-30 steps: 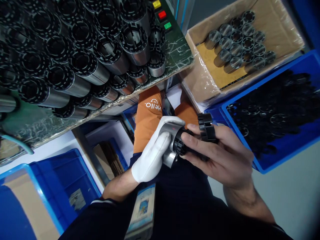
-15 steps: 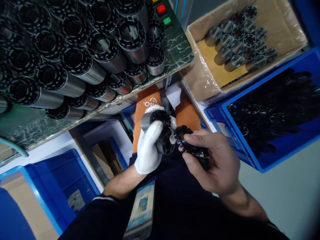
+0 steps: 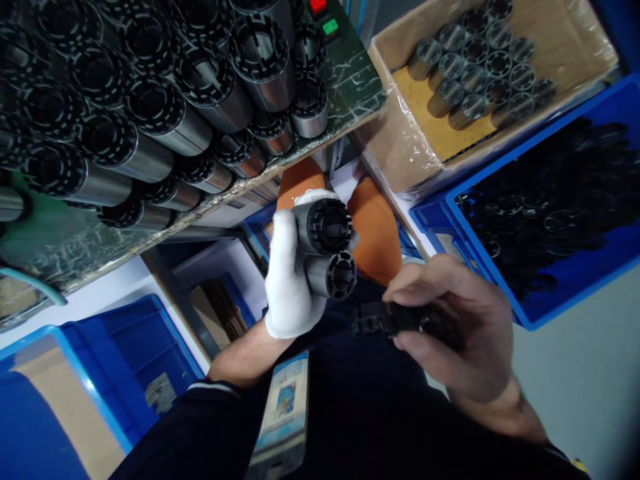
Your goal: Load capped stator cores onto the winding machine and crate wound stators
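Note:
My left hand, in a white glove, is closed around two metal cylinders. The upper cylinder has a black slotted plastic ring at its end facing right. Below it, touching, the lower cylinder also shows a dark notched end. Bare, my right hand pinches several black plastic rings between thumb and fingers; part of them is hidden in the palm. These rings are apart from the cylinders, to their lower right.
Many ring-capped metal cylinders stand on the green bench. A cardboard box at upper right holds more cylinders. Beside it is a blue bin of black parts. Another blue bin is at lower left. A phone lies against my front.
My right hand has drawn back to the right and down with the black rings, away from the cylinders. My left hand has turned the cylinders so their ends show more.

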`<action>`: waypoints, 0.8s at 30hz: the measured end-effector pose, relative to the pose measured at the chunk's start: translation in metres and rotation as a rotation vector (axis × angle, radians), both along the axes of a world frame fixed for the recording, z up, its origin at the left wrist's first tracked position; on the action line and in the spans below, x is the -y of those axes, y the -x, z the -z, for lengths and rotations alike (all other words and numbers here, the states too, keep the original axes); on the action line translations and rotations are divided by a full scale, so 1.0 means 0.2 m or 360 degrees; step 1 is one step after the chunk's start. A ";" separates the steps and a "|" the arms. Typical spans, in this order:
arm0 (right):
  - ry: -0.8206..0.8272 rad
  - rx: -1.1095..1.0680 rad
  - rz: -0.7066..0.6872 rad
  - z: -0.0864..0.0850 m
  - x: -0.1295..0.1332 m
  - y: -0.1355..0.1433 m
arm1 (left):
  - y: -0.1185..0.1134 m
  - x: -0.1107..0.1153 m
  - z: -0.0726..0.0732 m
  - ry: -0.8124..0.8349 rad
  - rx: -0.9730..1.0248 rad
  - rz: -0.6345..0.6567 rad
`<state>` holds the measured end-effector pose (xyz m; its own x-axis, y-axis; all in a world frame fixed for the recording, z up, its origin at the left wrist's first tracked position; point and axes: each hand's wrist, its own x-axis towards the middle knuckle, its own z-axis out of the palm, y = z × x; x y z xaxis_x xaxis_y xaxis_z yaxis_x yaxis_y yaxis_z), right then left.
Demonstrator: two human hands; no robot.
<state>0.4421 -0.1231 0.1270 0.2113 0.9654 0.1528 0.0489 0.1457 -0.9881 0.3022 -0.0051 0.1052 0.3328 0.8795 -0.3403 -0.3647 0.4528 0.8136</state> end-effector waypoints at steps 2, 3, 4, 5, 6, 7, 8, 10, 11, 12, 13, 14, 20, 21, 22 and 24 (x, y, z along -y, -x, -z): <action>0.0056 0.0184 0.0101 0.01 -0.02 0.01 | 0.00 0.02 -0.01 -0.0027 0.0009 -0.0016; 0.0056 0.0332 0.0199 0.02 -0.04 0.02 | 0.00 0.03 -0.02 -0.0040 0.0002 -0.0023; 0.0025 0.0460 0.0293 0.03 -0.05 0.04 | 0.00 0.03 -0.02 -0.0052 -0.0008 -0.0028; -0.0032 0.0559 0.0379 0.05 -0.07 0.05 | 0.00 0.04 -0.03 -0.0059 -0.0013 -0.0028; -0.0103 0.0624 0.0447 0.07 -0.08 0.07 | 0.01 0.04 -0.03 -0.0064 -0.0014 -0.0032; -0.0175 0.0654 0.0491 0.09 -0.10 0.08 | 0.01 0.04 -0.03 -0.0065 -0.0014 -0.0044; -0.0240 0.0651 0.0517 0.11 -0.11 0.09 | 0.01 0.04 -0.03 -0.0064 -0.0015 -0.0049; -0.0331 0.0607 0.0538 0.14 -0.12 0.11 | 0.02 0.04 -0.03 -0.0062 -0.0036 -0.0049; -0.0346 0.0584 0.0545 0.15 -0.12 0.11 | 0.02 0.04 -0.03 -0.0061 -0.0053 -0.0036; -0.0348 0.0568 0.0550 0.16 -0.12 0.11 | 0.02 0.04 -0.03 -0.0060 -0.0063 -0.0014; -0.0352 0.0564 0.0554 0.17 -0.12 0.11 | 0.02 0.04 -0.03 -0.0065 -0.0064 0.0004; -0.0357 0.0570 0.0562 0.17 -0.12 0.11 | 0.02 0.04 -0.03 -0.0075 -0.0055 0.0014; -0.0311 0.0641 0.0657 0.16 -0.13 0.11 | 0.00 0.05 -0.01 -0.0140 -0.0031 0.0087; -0.0296 0.0641 0.0672 0.16 -0.13 0.12 | 0.00 0.05 0.00 -0.0144 -0.0032 0.0103; -0.0278 0.0635 0.0682 0.16 -0.13 0.12 | -0.01 0.05 0.00 -0.0140 -0.0026 0.0109; -0.0234 0.0595 0.0697 0.16 -0.13 0.13 | -0.01 0.05 0.00 -0.0115 -0.0008 0.0111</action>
<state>0.4159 -0.0977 0.0941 0.4911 0.7637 0.4190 0.4763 0.1673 -0.8632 0.3037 -0.0151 0.1046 0.3924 0.8767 -0.2783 -0.3305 0.4168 0.8468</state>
